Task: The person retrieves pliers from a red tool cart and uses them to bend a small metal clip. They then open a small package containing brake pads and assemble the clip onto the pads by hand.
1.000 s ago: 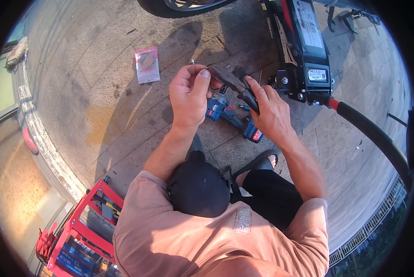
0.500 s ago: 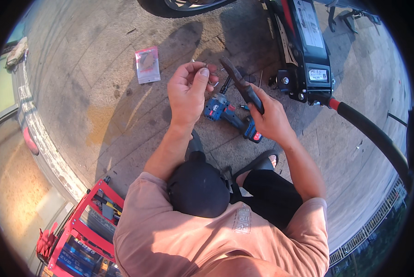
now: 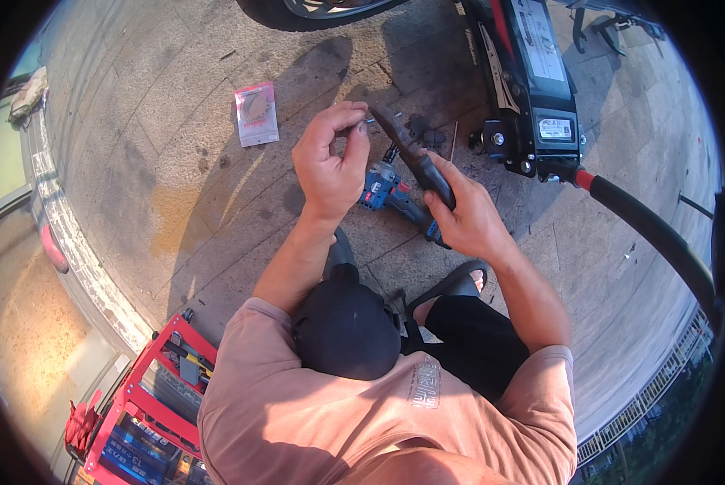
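Observation:
My right hand (image 3: 469, 208) is wrapped round the black handle of a knife (image 3: 393, 133) with a dark, rusty-looking blade. The blade slants up and left, its tip close against the fingers of my left hand (image 3: 330, 166). Those fingers are closed in a pinch, and what they hold is mostly hidden. On the paving below lies a blue cordless impact wrench (image 3: 388, 192), partly covered by the knife and my right hand. Small metal pieces (image 3: 370, 120) and a dark round part (image 3: 433, 137) lie beyond it.
A clear packet with a red top (image 3: 256, 117) lies at the left. On the right stands a black floor jack (image 3: 532, 105) with a long padded handle (image 3: 641, 226). A tyre (image 3: 277, 18) is at the far edge; a red tool cart (image 3: 148, 411) stands near left.
Both hands have come slightly closer together, and the knife tip has moved left to my left fingers. The left fingers have turned inward, hiding the small metal piece seen before.

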`<action>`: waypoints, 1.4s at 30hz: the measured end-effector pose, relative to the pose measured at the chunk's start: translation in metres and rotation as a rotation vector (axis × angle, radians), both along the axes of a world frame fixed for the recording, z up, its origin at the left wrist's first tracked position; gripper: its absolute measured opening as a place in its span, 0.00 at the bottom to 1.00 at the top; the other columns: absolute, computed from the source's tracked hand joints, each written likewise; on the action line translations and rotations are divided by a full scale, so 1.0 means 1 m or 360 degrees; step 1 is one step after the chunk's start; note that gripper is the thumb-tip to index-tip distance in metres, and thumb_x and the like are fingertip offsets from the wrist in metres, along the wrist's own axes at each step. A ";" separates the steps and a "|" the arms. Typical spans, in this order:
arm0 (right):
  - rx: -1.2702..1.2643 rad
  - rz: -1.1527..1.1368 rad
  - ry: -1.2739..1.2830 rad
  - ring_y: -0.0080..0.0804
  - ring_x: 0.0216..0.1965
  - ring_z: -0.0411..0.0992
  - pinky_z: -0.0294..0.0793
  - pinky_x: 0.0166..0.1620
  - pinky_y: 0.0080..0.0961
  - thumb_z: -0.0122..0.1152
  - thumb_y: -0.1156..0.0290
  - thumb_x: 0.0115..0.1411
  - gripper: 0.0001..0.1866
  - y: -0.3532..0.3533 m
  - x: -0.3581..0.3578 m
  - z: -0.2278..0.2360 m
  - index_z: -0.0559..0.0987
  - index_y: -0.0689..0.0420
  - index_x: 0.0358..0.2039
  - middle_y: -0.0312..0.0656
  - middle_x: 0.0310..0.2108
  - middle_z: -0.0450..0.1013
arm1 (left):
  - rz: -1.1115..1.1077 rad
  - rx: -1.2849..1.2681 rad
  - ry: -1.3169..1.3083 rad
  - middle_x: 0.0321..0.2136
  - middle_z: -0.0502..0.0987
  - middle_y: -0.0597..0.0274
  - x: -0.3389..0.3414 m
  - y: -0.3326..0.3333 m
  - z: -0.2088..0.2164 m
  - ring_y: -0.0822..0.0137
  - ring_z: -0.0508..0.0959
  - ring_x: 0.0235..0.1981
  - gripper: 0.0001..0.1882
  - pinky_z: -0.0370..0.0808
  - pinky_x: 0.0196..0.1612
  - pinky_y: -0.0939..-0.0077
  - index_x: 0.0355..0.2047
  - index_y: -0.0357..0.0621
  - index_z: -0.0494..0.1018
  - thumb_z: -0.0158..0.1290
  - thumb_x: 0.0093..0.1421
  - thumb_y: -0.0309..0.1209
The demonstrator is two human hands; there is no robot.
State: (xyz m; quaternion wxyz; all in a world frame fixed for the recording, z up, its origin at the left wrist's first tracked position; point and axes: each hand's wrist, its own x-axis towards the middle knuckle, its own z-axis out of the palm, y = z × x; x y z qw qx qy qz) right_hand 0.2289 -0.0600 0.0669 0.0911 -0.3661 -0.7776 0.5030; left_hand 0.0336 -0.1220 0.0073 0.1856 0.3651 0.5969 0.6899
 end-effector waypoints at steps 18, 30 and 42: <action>0.0140 0.0045 -0.0073 0.59 0.50 0.73 0.73 0.51 0.40 0.56 0.79 0.58 0.27 -0.004 -0.003 0.003 0.69 0.59 0.60 0.59 0.48 0.74 | -0.0042 -0.0057 0.0247 0.43 0.78 0.51 -0.002 -0.008 0.002 0.71 0.78 0.42 0.08 0.75 0.45 0.79 0.42 0.34 0.72 0.54 0.62 0.17; 0.0082 0.0047 -0.0032 0.59 0.50 0.73 0.72 0.52 0.38 0.55 0.79 0.58 0.26 -0.005 -0.003 0.003 0.69 0.60 0.59 0.60 0.48 0.74 | 0.0020 0.0021 0.0422 0.41 0.80 0.52 -0.004 -0.007 0.006 0.76 0.77 0.36 0.07 0.75 0.39 0.84 0.40 0.34 0.73 0.55 0.61 0.17; 0.0093 0.0077 0.0037 0.59 0.50 0.73 0.72 0.52 0.37 0.55 0.80 0.58 0.25 -0.006 -0.003 0.002 0.70 0.62 0.58 0.60 0.48 0.74 | 0.0125 -0.0013 0.0516 0.39 0.82 0.58 -0.001 -0.008 0.011 0.88 0.65 0.22 0.07 0.61 0.24 0.91 0.39 0.38 0.74 0.57 0.60 0.19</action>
